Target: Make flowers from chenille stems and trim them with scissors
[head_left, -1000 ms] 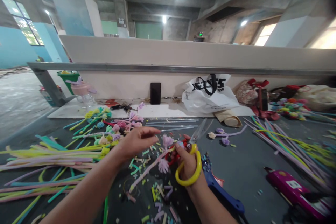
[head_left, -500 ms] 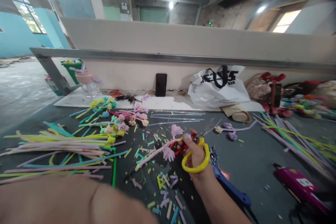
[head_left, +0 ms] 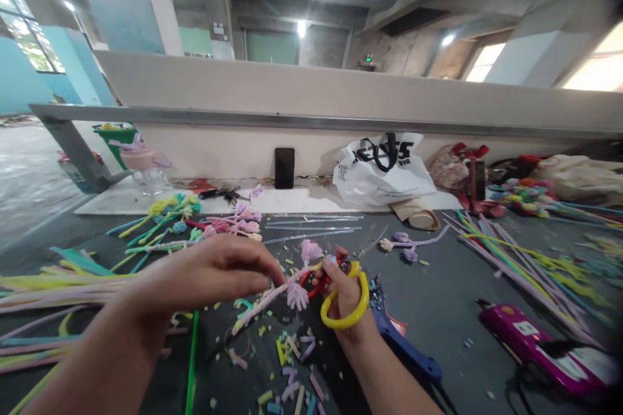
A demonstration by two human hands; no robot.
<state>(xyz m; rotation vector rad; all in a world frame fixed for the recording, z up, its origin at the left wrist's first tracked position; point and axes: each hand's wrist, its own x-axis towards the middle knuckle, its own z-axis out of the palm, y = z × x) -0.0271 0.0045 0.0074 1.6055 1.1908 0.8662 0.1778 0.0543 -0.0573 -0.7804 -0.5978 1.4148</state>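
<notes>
In the middle of the head view, my right hand (head_left: 346, 292) holds scissors (head_left: 364, 306) with yellow-and-red handles, their blades pointing away to the upper right. Its fingertips also pinch a pink pipe-cleaner flower stem (head_left: 263, 303), which slants down to the left. One pink bloom (head_left: 310, 251) sits above this stem and a paler one (head_left: 297, 296) below it. My left hand (head_left: 219, 269) reaches in from the left, fingers stretched out and slightly bent. Its fingertips are near the stem; whether they touch it I cannot tell.
Cut pipe-cleaner bits (head_left: 292, 376) litter the dark table. Loose pipe cleaners (head_left: 29, 285) lie at left, more (head_left: 516, 266) at right. A blue-handled tool (head_left: 413, 353) and a magenta tool (head_left: 525, 337) with cords lie right. Behind stand a phone (head_left: 284, 168) and a white bag (head_left: 379, 175).
My left hand has moved from the lower left foreground up and forward to the stem. My right hand keeps its grip on scissors and stem. The view has shifted slightly right.
</notes>
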